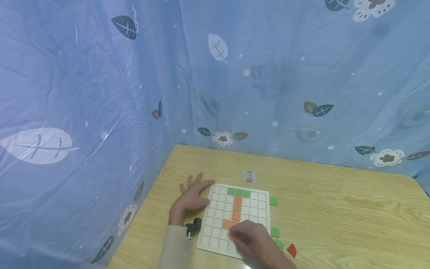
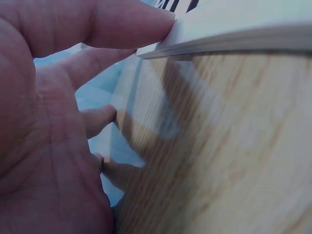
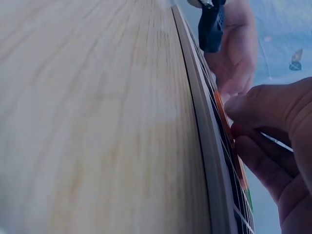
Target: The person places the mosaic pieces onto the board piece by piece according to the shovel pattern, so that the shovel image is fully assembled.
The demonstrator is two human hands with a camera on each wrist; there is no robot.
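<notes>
A white gridded board [image 1: 209,242] lies on the wooden table. Three green tiles [image 1: 239,192] form a row near its top, and several orange tiles [image 1: 236,207] run down the middle with one to the side. My left hand [image 1: 192,198] is spread at the board's left side, index finger by the top corner. Its thumb [image 2: 141,27] presses the board's edge in the left wrist view. Over the lower middle of the board, my right hand [image 1: 253,237] pinches an orange tile [image 1: 232,236] between thumb and fingertips, which partly hide it.
Beyond the board lies a small pattern card [image 1: 250,176]. Loose green tiles [image 1: 274,231] and a red quarter-round piece [image 1: 292,250] lie along the right side. A black device [image 1: 193,226] is at my left wrist. Blue patterned curtain [image 1: 262,93] hangs behind the table.
</notes>
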